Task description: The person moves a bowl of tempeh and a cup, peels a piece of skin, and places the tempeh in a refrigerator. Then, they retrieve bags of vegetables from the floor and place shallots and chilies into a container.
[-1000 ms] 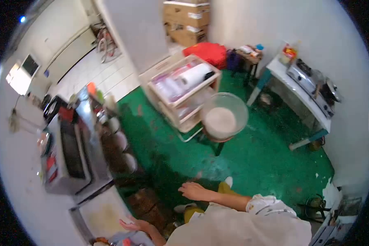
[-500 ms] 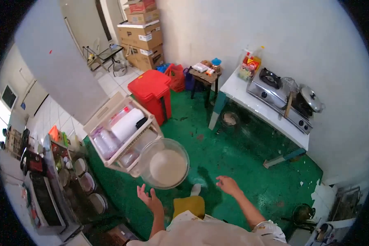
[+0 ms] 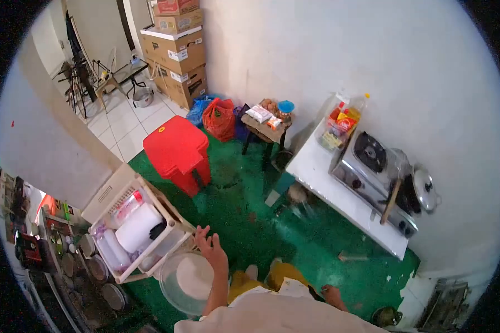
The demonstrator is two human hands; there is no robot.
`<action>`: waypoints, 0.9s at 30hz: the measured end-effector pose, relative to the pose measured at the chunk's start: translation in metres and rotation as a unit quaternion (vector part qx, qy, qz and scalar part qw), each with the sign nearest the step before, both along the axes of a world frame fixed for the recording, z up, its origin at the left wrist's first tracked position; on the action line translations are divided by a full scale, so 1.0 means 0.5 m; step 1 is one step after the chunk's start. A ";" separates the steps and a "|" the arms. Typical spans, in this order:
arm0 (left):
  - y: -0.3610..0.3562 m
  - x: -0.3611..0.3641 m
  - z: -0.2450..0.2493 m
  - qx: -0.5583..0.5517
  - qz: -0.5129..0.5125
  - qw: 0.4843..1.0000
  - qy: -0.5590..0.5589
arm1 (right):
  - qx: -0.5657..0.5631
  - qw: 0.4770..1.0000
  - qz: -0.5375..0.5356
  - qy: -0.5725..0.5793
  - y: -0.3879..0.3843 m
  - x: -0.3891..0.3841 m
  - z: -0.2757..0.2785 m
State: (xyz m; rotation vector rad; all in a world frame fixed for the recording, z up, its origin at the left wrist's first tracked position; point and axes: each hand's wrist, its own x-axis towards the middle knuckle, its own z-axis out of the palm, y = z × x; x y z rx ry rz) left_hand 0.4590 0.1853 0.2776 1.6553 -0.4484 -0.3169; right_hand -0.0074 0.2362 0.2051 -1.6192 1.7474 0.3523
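My left hand (image 3: 210, 250) is raised in front of my body, fingers apart, holding nothing. Behind and beside it, a clear round plastic tub (image 3: 171, 291) with a pale mass (image 3: 195, 275) inside stands low by the rack, partly covered by my forearm. My right hand (image 3: 332, 295) hangs low by my right side, fingers curled in, with no object showing in it. The green floor (image 3: 305, 244) lies beyond it. The cream plastic rack (image 3: 166, 236), nearest my left hand, holds a white roll (image 3: 139, 227) and wrapped plastic packs (image 3: 112, 250).
A red lidded bin (image 3: 175, 147) stands ahead, left of a small stool (image 3: 272, 132) bearing packets. On the right, a white table (image 3: 311, 161) carries a gas stove (image 3: 366, 180) and a lidded pot (image 3: 425, 188). Cardboard boxes (image 3: 175, 53) are stacked by the wall; pans fill the left shelf (image 3: 75, 288).
The view has moved forward, bringing the bin and table closer. The tub has shifted left and down in view. My left hand has risen; my right hand has dropped to my side.
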 end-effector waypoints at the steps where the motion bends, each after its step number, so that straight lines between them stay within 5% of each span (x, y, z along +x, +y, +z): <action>1: -0.038 -0.001 -0.013 -0.039 -0.014 0.999 0.025 | 0.000 1.000 0.007 0.002 -0.066 0.013 -0.003; 5: -0.144 -0.005 -0.019 -0.052 0.029 0.995 0.082 | -0.196 0.950 0.177 -0.166 -0.317 0.096 -0.068; 7: -0.178 0.005 -0.001 0.020 0.076 0.997 0.012 | -0.112 0.938 0.324 -0.048 -0.498 0.222 -0.041; 11: -0.238 0.047 -0.021 0.052 0.147 0.988 -0.008 | -0.223 0.871 0.383 -0.210 -0.778 0.510 0.077; 16: -0.303 0.186 -0.068 -0.006 0.199 0.980 -0.014 | -0.223 0.836 0.388 -0.318 -1.003 0.823 0.146; 21: -0.459 0.382 -0.046 0.057 0.205 0.975 -0.058 | -0.245 0.832 0.412 -0.279 -1.115 1.006 0.040; 23: -0.521 0.488 -0.049 0.026 0.203 0.978 0.039 | -0.261 0.829 0.402 -0.288 -1.140 1.024 0.010; 25: -0.601 0.581 -0.028 0.055 0.175 0.977 -0.105 | -0.097 0.897 0.374 -0.217 -1.175 1.049 0.015; 27: -0.685 0.651 0.014 0.124 0.177 0.970 -0.111 | -0.090 0.891 0.367 -0.251 -1.221 1.056 0.022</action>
